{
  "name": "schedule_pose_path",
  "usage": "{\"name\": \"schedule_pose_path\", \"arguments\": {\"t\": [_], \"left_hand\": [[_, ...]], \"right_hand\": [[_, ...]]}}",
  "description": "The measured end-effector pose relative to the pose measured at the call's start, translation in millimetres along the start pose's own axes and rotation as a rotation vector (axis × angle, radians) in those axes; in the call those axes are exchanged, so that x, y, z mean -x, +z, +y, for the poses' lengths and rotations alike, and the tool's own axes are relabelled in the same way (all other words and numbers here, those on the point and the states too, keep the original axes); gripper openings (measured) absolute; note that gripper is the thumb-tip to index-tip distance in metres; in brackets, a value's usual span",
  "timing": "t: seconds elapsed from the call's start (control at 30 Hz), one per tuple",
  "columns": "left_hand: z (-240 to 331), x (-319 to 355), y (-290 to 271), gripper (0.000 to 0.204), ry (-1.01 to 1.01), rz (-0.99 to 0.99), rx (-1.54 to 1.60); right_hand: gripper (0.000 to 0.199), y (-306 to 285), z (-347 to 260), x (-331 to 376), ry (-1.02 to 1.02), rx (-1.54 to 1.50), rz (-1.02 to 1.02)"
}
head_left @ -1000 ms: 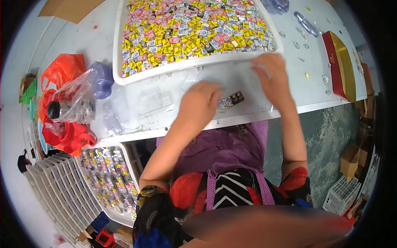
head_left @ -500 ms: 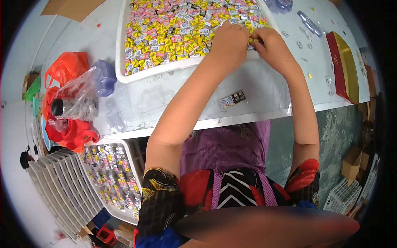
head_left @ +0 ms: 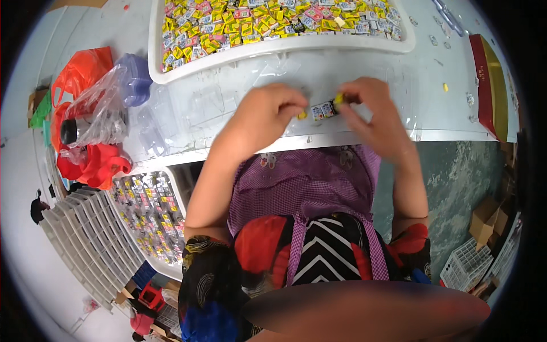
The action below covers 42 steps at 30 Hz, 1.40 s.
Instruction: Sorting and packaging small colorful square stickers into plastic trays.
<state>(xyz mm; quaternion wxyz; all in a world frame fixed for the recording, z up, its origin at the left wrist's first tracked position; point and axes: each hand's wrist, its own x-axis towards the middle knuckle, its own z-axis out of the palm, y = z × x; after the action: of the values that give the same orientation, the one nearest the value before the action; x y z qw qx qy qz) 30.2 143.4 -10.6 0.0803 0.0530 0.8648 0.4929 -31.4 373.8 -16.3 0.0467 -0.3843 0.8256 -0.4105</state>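
A short row of small white and black blocks (head_left: 323, 110) lies on the table near its front edge, between my two hands. My left hand (head_left: 263, 117) is at the left end of the row, with a small yellow block (head_left: 302, 114) at its closed fingertips. Over the right end, my right hand (head_left: 373, 117) pinches another yellow block (head_left: 339, 98) between thumb and fingers; this hand is slightly blurred. Beyond both hands stands a large white tray (head_left: 279, 49) full of little printed blocks (head_left: 245, 27) in yellow, white, pink and black.
On the left are red plastic bags (head_left: 85, 71), a dark-capped bottle (head_left: 71, 131) in clear plastic, and purplish plastic trays (head_left: 135, 80). A red and gold box lid (head_left: 484, 85) lies at right. Below left, stacked white trays (head_left: 91, 239) stand beside a tray of packed blocks (head_left: 149, 216).
Both hands have come back from the big tray to the row near the table edge, now apart, each with a yellow block. The view has shifted, and the tray appears higher.
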Motion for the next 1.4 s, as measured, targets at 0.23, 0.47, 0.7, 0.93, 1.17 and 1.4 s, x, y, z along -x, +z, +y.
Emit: {"name": "schedule_pose_path", "arguments": {"t": [0.23, 0.47, 0.7, 0.93, 1.17, 1.4], "left_hand": [[-11.0, 33.0, 38.8, 0.016, 0.045, 0.270, -0.248], [-24.4, 35.8, 44.7, 0.015, 0.163, 0.431, -0.298], [-21.9, 41.3, 43.3, 0.017, 0.251, 0.385, -0.260], [-23.3, 46.5, 45.1, 0.017, 0.238, 0.343, -0.320], [-21.5, 42.8, 40.5, 0.021, 0.229, 0.275, -0.398], [-21.5, 43.2, 36.1, 0.018, 0.244, 0.294, -0.383]], "right_hand": [[0.028, 58.6, -17.6, 14.7, 0.045, 0.147, 0.043], [0.027, 76.6, -14.7, 9.8, -0.018, 0.305, 0.135], [0.023, 68.1, -12.4, 11.8, -0.162, 0.507, 0.121], [0.021, 56.8, -11.0, 6.2, -0.147, 0.428, 0.107], [0.022, -9.1, 36.6, -91.8, -0.211, 0.528, 0.326], [0.018, -15.0, 37.9, -145.7, -0.063, 0.353, 0.041]]}}
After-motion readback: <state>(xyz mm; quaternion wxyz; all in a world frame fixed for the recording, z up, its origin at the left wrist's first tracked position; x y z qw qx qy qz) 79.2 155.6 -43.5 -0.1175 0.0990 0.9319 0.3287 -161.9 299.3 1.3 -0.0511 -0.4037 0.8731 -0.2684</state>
